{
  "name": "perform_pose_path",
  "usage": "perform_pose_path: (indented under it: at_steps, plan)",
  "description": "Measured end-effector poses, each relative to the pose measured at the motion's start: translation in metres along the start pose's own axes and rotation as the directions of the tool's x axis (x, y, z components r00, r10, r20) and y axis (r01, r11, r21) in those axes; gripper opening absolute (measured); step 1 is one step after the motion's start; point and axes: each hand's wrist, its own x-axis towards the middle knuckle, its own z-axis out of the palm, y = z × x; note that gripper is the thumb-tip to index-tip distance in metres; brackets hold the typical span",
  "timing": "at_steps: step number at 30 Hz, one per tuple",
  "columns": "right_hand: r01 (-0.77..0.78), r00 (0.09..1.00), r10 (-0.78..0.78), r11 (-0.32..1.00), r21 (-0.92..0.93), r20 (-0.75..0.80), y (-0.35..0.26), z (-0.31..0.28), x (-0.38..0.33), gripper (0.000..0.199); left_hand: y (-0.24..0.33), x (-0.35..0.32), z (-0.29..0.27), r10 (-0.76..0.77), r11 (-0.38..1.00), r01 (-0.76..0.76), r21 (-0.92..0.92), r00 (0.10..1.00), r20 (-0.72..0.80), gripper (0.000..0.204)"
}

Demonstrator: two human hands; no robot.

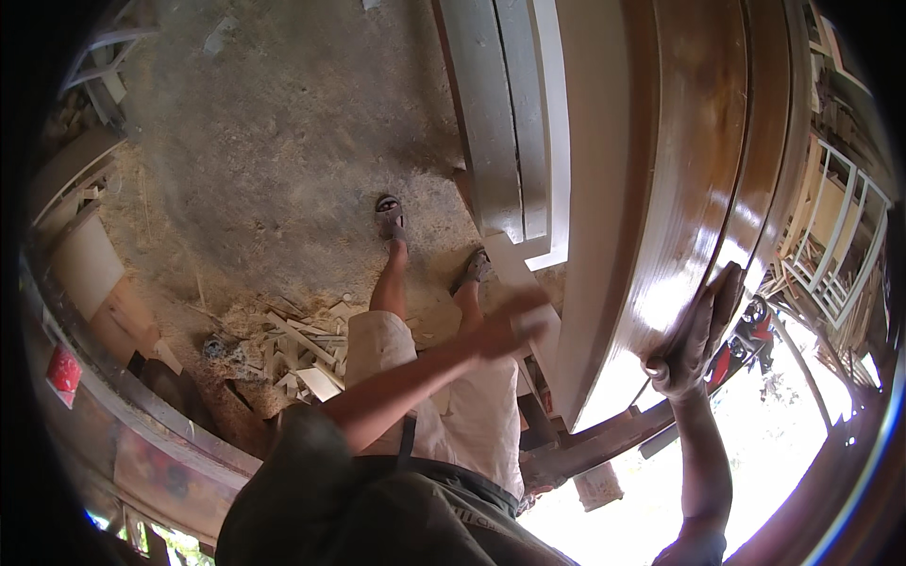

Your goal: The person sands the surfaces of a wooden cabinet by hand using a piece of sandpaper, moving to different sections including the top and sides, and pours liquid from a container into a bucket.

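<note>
A long, glossy brown wooden piece [694, 179], with lengthwise grooves and a paler side face, runs along my right side. My right hand [696, 340] lies against its shiny surface near the near end, fingers stretched out and nothing gripped. My left hand [519, 324] is in front of my legs, close to the pale side of the wood. Motion smears its fingers, and I cannot tell whether it touches the wood or holds anything. Beside the brown piece, on its left, a grey wooden piece [486, 113] with a dark lengthwise gap sits next to a white frame-like edge [555, 141].
Wood offcuts [307, 349] and sawdust lie on the rough floor [283, 123] to the left of my legs. Boards [85, 264] lean at the far left. A white metal rack [840, 231] and stacked timber strips stand at the right, past a brightly lit opening.
</note>
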Motion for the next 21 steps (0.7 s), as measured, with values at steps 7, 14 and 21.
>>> perform_pose_path:
  at_steps: [7, 14, 21]
  plan:
    - [-0.119, 0.991, 0.114, 0.99, 0.072, 0.069, -0.016, -0.011, -0.005, 0.092, -0.065, 0.013, -0.073, 0.176, 0.978, -0.138, -0.156, 0.949, 0.263, 0.05]
    - [-0.07, 0.997, 0.07, 0.997, 0.016, 0.043, -0.017, -0.006, -0.004, 0.089, 0.048, -0.041, -0.034, 0.451, 0.882, -0.468, -0.064, 0.794, 0.407, 0.049]
    - [-0.056, 0.998, 0.056, 0.998, -0.005, 0.026, -0.012, -0.004, 0.002, 0.091, -0.035, 0.017, -0.1, 0.118, 0.663, -0.458, 0.593, 0.845, 0.521, 0.07]
